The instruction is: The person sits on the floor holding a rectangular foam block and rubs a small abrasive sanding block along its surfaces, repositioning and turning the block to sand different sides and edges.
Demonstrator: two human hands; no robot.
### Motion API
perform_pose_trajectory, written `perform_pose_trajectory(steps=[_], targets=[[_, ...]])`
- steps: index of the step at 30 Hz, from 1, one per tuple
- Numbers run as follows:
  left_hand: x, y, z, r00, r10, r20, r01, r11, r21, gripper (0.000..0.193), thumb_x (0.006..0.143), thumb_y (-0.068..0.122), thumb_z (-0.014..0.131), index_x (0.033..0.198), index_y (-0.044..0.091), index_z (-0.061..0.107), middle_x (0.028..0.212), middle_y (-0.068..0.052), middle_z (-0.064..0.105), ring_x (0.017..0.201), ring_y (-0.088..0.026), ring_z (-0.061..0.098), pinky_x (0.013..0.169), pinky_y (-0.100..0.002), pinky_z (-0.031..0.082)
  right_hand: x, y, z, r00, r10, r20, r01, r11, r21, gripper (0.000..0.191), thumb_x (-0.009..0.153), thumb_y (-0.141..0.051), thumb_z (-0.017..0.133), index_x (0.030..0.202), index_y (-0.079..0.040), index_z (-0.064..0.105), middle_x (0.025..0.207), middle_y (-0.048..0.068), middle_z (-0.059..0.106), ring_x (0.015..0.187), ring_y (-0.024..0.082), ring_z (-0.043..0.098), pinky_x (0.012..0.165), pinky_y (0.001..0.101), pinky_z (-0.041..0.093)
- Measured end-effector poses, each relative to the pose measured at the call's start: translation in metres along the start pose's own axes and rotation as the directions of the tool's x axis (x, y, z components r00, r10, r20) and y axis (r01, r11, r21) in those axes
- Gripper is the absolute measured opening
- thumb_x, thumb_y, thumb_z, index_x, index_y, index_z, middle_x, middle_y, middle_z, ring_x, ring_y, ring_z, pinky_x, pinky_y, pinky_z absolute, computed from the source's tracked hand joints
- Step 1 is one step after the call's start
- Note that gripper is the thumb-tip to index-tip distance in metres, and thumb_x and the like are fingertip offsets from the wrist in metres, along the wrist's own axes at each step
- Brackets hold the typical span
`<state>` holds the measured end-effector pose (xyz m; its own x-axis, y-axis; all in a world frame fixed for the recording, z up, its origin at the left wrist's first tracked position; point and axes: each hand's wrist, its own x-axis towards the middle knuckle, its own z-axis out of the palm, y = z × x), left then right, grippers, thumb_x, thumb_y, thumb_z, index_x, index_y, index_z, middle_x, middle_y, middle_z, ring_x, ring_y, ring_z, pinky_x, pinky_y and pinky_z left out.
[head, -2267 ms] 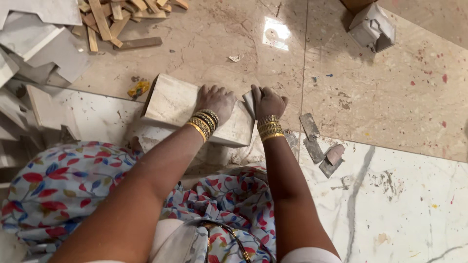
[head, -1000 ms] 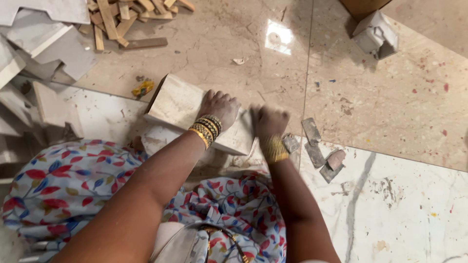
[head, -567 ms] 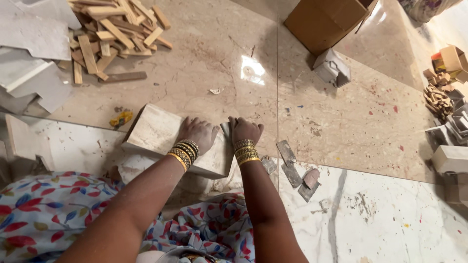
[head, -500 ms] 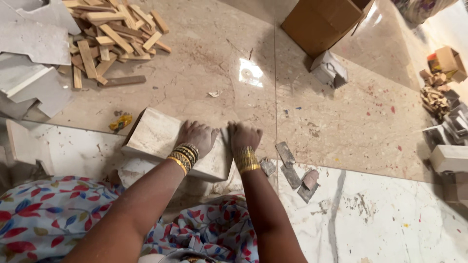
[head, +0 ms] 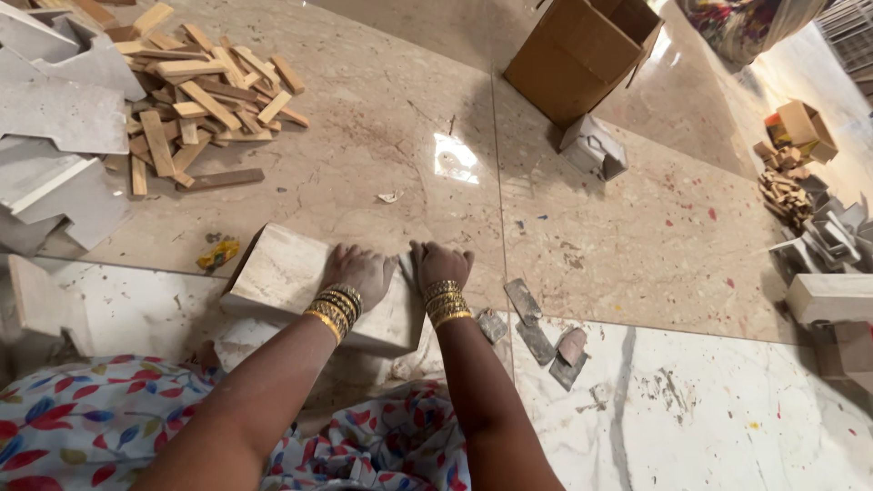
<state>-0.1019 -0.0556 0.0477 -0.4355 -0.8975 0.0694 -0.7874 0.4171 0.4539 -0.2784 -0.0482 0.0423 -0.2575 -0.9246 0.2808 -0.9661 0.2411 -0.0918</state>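
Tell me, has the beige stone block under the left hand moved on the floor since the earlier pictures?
No. The stone block keeps its place beside the yellow scrap and the floor joint; only the camera tilted.

The view has tilted up and away, so a cardboard box [head: 582,55] and the whole heap of wood offcuts [head: 195,100] far on the floor now show. The right hand [head: 441,265], raised and blurred a second ago, is back down flat beside the left hand [head: 359,271] on the stone block [head: 314,286].
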Motion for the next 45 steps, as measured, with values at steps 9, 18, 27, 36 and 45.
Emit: perform_pose_trajectory(steps=[9,18,27,36,45], targets=[[-0.003,0.003,-0.014,0.99,-0.048,0.136,0.052,0.998,-0.025,0.053,0.107,0.041,0.03,0.108,0.01,0.073,0.115,-0.01,0.073,0.116,-0.025,0.059,0.107,-0.045,0.032,-0.12,-0.001,-0.017,0.957,-0.289,-0.04,0.291,0.952,0.093,0.041,0.095,-0.049,0.066,0.069,-0.017,0.068,0.066,0.005,0.07,0.065,0.025,0.066,0.089,0.0455,0.042],[-0.003,0.0,-0.003,1.0,0.002,-0.002,-0.002,1.0,-0.016,0.049,0.105,0.038,0.035,0.104,0.008,0.074,0.111,-0.011,0.073,0.112,-0.029,0.06,0.104,-0.048,0.033,0.003,0.022,0.026,0.986,-0.053,-0.159,0.052,0.999,-0.01,0.052,0.1,-0.055,0.056,0.067,-0.017,0.069,0.06,0.008,0.066,0.061,0.028,0.062,0.086,0.0469,0.039],[-0.007,-0.001,0.001,0.997,-0.015,0.073,0.015,1.0,0.008,0.048,0.108,0.04,0.035,0.107,0.01,0.072,0.109,-0.011,0.074,0.11,-0.027,0.061,0.106,-0.047,0.034,-0.133,0.016,-0.015,0.94,-0.339,-0.045,0.342,0.935,0.094,0.053,0.102,-0.056,0.054,0.063,-0.02,0.059,0.052,0.0,0.057,0.054,0.019,0.055,0.092,0.0443,0.04],[-0.002,-0.003,0.005,0.998,0.026,0.061,-0.031,0.997,0.069,0.059,0.094,0.059,0.049,0.117,0.008,0.067,0.119,-0.011,0.069,0.118,-0.029,0.057,0.106,-0.055,0.029,-0.019,0.04,0.018,0.988,-0.02,-0.154,0.032,0.996,0.079,0.051,0.103,-0.053,0.057,0.069,-0.017,0.068,0.057,0.009,0.063,0.061,0.029,0.061,0.091,0.0469,0.037],[-0.008,0.0,0.001,0.989,0.007,0.148,-0.018,0.997,0.073,0.056,0.099,0.059,0.048,0.117,0.009,0.068,0.119,-0.011,0.07,0.118,-0.027,0.058,0.108,-0.052,0.031,-0.117,0.021,-0.012,0.929,-0.311,-0.2,0.337,0.935,0.11,0.038,0.094,-0.046,0.07,0.068,-0.018,0.065,0.059,0.005,0.061,0.069,0.027,0.063,0.093,0.0462,0.04]])
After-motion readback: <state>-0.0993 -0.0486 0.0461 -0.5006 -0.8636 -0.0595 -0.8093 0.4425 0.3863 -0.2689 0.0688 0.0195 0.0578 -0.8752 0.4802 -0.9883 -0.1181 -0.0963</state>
